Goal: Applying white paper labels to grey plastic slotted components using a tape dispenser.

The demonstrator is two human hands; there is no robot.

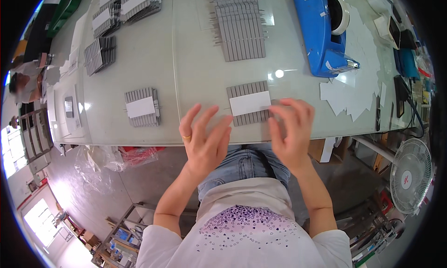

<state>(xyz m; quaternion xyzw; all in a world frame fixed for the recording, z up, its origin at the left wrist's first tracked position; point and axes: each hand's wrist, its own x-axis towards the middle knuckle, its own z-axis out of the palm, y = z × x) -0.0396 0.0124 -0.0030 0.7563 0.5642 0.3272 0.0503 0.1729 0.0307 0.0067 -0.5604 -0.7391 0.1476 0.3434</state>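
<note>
In front of me on the table lies a flat set of grey slats (255,88) with thin pins poking out at the sides. A white paper strip (250,103) covers its middle. My left hand (205,137), a ring on one finger, hovers at the set's left side with fingers apart and nothing in them. On the other side, my right hand (293,133) has its fingers spread at the set's right edge; whether the fingertips touch it cannot be made out. Further left sits a small stack of similar slat sets (136,92), also topped with white paper.
A long pile of grey slat pieces (242,39) lies at the far middle. A blue tape dispenser (313,32) with a white roll stands right of it, near white paper sheets (342,98). More banded stacks (100,56) lie far left. A fan (410,175) stands at right.
</note>
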